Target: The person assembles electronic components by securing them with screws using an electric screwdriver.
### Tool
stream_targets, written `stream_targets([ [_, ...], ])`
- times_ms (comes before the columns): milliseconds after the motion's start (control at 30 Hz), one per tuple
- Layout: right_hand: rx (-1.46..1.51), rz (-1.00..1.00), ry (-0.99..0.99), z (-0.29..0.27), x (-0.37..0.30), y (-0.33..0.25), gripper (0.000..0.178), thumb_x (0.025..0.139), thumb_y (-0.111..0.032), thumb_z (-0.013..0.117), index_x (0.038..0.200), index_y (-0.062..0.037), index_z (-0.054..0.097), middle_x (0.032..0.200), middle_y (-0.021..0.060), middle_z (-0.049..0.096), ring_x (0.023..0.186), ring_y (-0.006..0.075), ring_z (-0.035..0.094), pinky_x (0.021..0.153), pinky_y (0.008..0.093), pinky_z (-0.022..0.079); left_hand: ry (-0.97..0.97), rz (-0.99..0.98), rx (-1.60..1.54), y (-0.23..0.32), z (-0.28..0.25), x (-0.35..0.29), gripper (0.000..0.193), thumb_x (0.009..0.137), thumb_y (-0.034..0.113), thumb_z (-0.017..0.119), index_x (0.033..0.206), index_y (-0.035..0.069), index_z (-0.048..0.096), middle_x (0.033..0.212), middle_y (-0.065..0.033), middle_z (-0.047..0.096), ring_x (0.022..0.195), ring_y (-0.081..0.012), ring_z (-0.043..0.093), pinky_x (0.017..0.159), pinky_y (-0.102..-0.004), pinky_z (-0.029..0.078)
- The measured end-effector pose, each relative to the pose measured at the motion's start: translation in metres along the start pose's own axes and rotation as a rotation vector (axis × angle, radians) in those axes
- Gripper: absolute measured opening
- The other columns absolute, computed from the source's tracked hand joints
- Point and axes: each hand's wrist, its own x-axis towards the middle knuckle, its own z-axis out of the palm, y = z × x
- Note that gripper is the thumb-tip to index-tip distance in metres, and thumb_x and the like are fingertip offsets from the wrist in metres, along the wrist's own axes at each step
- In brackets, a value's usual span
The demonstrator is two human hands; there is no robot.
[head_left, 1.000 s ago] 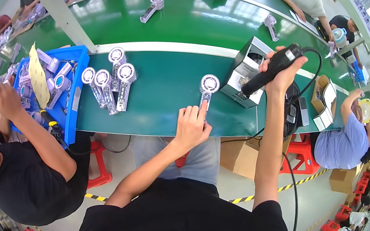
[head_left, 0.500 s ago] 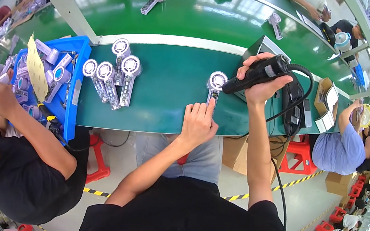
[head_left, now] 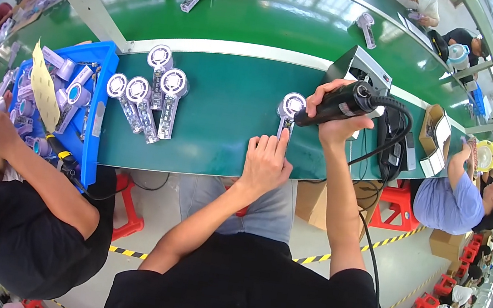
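Observation:
On the green bench lies a small white handheld fan (head_left: pixel 291 107), its round head away from me and its handle toward me, with inner parts showing. My left hand (head_left: pixel 265 164) is at the handle's near end, index finger stretched along it and the other fingers curled, holding it down. In my right hand (head_left: pixel 339 127) is a black electric screwdriver (head_left: pixel 336 106), fingers wrapped round its body. The screwdriver slants down to the left, and its front end is beside the fan's neck; the bit itself cannot be made out.
Several similar fans (head_left: pixel 173 84) lie left of my hands. A blue bin (head_left: pixel 98 114) of fan parts stands farther left, beside a co-worker (head_left: pixel 57 203). Behind my right hand are a grey metal box (head_left: pixel 366 67) and the screwdriver cable (head_left: pixel 411 123). A conveyor (head_left: pixel 266 15) runs beyond.
My right hand has shifted slightly left with the screwdriver, which leans at a flatter angle. On the conveyor, one fan has moved left. My left hand keeps its place on the handle.

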Motion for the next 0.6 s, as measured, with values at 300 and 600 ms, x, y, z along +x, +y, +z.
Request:
stream_targets([
  [300, 0.039, -0.114, 0.082, -0.024, 0.012, -0.015, 0.098, 0.073, -0.095, 0.036, 0.102, -0.0032, 0.055, 0.075, 0.0184, 0.065, 0.048, 0.0251, 0.057, 0.046, 0.0335, 0.048, -0.022, -0.003, 0.009, -0.001, -0.003, -0.005, 0.068, 0.066, 0.007, 0.064, 0.131, -0.010, 0.052, 0.084, -0.0118, 0.049, 0.079, -0.0280, 0.051, 0.077, -0.0406, 0.041],
  [600, -0.131, -0.159, 0.176, -0.087, 0.051, -0.057, 0.096, 0.084, -0.089, 0.028, 0.101, 0.0012, 0.056, 0.073, 0.0148, 0.063, 0.049, 0.0199, 0.058, 0.046, 0.0288, 0.046, -0.038, -0.012, -0.011, 0.001, -0.004, -0.003, 0.068, 0.068, 0.009, 0.065, 0.132, -0.009, 0.053, 0.084, -0.0124, 0.048, 0.081, -0.0288, 0.050, 0.079, -0.0406, 0.041],
])
